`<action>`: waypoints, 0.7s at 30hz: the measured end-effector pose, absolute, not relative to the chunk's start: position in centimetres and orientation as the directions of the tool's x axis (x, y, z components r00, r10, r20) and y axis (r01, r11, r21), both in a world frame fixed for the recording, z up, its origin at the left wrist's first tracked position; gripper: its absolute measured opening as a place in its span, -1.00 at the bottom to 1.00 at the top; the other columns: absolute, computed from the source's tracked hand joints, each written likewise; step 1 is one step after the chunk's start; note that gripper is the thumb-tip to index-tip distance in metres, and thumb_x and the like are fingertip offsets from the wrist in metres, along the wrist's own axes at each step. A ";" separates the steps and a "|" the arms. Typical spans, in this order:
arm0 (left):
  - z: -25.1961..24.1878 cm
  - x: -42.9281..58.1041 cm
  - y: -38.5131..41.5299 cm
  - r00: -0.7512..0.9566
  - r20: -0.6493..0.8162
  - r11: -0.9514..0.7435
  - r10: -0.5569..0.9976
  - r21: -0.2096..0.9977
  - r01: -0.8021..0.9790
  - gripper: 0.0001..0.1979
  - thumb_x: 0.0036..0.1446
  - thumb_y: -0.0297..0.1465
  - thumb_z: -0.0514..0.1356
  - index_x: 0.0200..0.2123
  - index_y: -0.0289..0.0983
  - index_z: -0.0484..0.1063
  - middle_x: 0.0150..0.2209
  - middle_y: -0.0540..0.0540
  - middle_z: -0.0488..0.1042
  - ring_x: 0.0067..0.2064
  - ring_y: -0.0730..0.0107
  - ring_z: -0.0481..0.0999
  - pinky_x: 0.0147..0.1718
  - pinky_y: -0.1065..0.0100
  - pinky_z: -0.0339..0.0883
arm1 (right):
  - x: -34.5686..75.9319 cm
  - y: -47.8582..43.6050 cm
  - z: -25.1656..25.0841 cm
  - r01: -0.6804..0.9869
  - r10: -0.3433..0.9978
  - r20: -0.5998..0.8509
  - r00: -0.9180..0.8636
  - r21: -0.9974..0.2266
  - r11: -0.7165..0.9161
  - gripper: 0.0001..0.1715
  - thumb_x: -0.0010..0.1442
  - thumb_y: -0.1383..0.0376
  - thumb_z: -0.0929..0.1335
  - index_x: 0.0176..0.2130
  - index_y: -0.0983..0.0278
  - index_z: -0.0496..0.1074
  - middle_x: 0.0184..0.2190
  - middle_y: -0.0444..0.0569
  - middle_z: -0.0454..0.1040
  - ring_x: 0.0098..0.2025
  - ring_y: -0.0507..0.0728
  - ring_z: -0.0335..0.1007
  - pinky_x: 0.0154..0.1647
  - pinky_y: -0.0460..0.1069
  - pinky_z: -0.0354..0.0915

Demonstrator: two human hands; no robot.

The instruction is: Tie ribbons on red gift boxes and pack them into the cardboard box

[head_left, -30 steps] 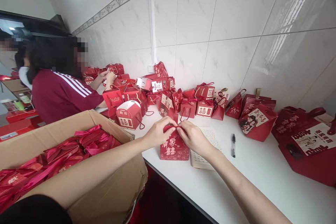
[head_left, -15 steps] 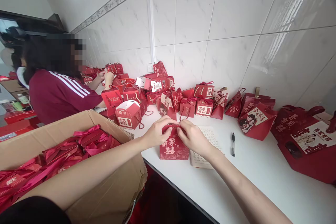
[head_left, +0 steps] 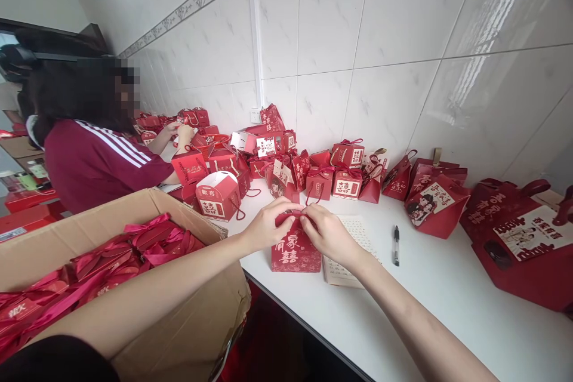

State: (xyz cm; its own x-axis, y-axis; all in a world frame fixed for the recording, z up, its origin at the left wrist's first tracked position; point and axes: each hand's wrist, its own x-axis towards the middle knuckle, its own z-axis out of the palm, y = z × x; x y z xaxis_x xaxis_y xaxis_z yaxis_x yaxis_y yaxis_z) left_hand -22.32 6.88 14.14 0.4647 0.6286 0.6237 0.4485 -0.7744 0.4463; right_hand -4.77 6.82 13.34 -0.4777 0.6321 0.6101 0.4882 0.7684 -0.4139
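A red gift box (head_left: 293, 253) with pale printed characters stands upright near the table's front edge. My left hand (head_left: 268, 224) grips its top from the left, fingers curled over with the thumb in front. From the right, my right hand (head_left: 324, 230) pinches the same top edge, and the fingertips of both hands nearly meet there. My fingers cover most of the box's top, so its closure is hidden. An open notebook (head_left: 344, 274) with handwriting lies partly behind my right hand and forearm.
A cardboard carton (head_left: 188, 310) of ribboned red boxes stands at the left. A black pen (head_left: 396, 245) lies right of the notebook. Several red gift boxes (head_left: 347, 184) line the white-tiled wall. Further left, a person in a maroon shirt (head_left: 102, 161) handles something among more boxes.
Both hands stay at the top of the gift box, almost unmoved. The view has shifted very slightly, and the person at the left has leaned a little to the left.
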 end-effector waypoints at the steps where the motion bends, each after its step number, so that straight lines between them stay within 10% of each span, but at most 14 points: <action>1: 14.1 -22.3 6.9 0.464 0.623 -0.774 0.629 0.445 0.451 -0.73 0.11 -0.55 0.01 -0.13 -0.29 0.38 -0.21 -0.11 0.41 -0.14 0.39 0.41 -0.09 0.33 0.30 | -4.8 6.8 13.3 0.490 0.634 0.609 -0.476 -0.415 0.767 -0.80 0.24 0.42 0.15 -0.40 0.26 0.23 -0.46 -0.08 0.29 -0.39 0.10 0.25 -0.32 -0.03 0.22; 21: 13.7 -22.5 7.2 0.475 0.660 -0.806 0.582 0.388 0.447 -0.67 0.09 -0.54 0.05 -0.05 -0.33 0.37 -0.17 -0.16 0.41 -0.11 0.36 0.43 -0.07 0.30 0.33 | -4.4 7.0 13.5 0.511 0.646 0.571 -0.507 -0.404 0.759 -0.88 0.19 0.44 0.21 -0.38 0.28 0.27 -0.45 -0.06 0.32 -0.38 0.10 0.27 -0.33 -0.03 0.22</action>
State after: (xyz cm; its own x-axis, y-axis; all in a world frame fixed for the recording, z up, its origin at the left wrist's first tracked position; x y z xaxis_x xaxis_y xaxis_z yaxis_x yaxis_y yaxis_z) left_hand -22.48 7.25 13.67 0.4750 0.5820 0.6600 0.4475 -0.8056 0.3884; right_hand -4.40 7.04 13.50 -0.5074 0.6457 0.5706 0.5109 0.7587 -0.4042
